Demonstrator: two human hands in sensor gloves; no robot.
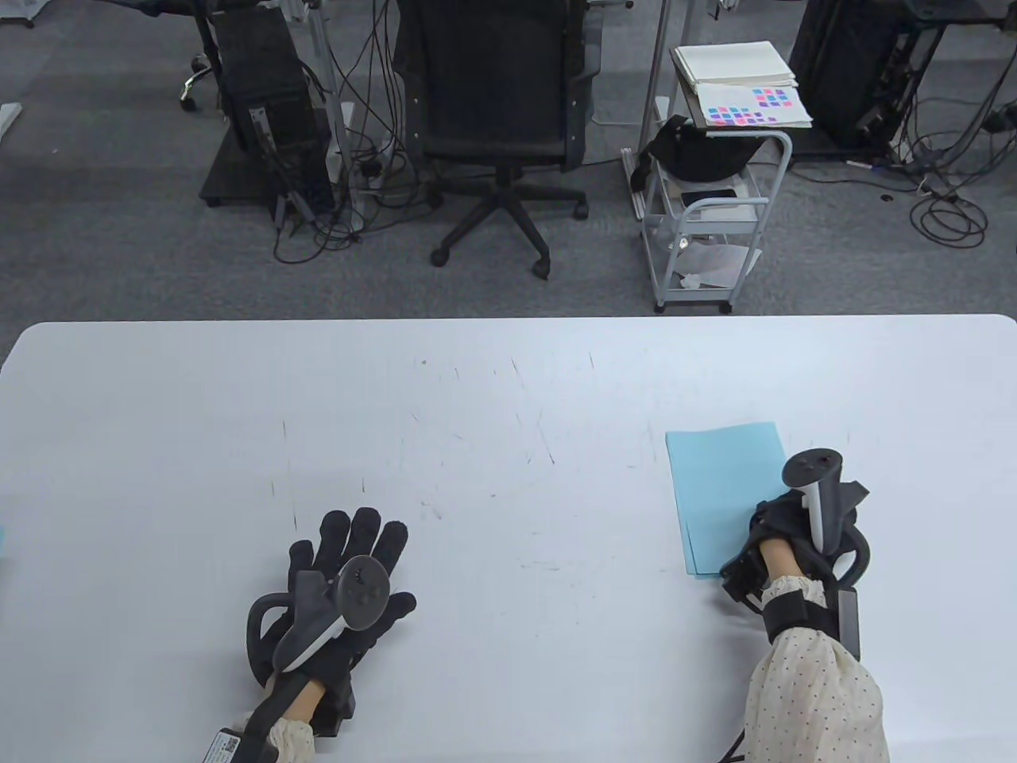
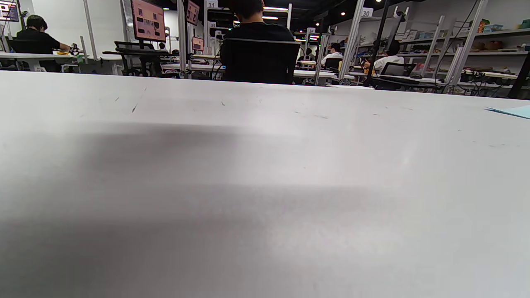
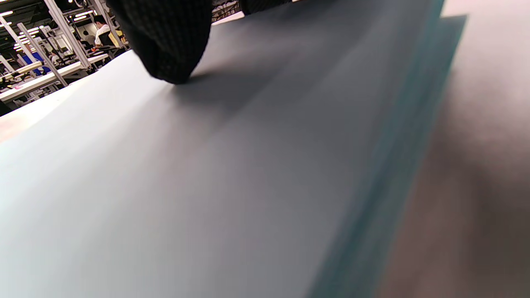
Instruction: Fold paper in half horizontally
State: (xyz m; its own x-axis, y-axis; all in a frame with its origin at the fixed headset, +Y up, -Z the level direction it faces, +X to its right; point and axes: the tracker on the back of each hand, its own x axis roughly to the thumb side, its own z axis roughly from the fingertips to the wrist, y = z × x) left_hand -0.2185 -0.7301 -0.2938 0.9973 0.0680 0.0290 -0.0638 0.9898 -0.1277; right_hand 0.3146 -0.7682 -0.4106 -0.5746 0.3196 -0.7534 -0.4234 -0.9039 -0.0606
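Note:
A light blue paper (image 1: pixel 719 489) lies on the white table (image 1: pixel 508 381) at the right. Its lower edge shows two layers, one slightly offset from the other. My right hand (image 1: pixel 775 528) rests on the paper's lower right part, with most of its fingers hidden under the tracker. In the right wrist view a gloved fingertip (image 3: pixel 174 54) presses down on the paper (image 3: pixel 207 186), whose stacked edges (image 3: pixel 397 165) run along the right. My left hand (image 1: pixel 353 556) lies flat on the table with its fingers spread, well left of the paper. The left wrist view shows only a paper corner (image 2: pixel 513 111).
A small bit of blue (image 1: pixel 2 534) shows at the table's left edge. Beyond the far edge stand an office chair (image 1: pixel 496 119), a white cart (image 1: pixel 715 199) with papers on top, and computer towers with cables on the floor.

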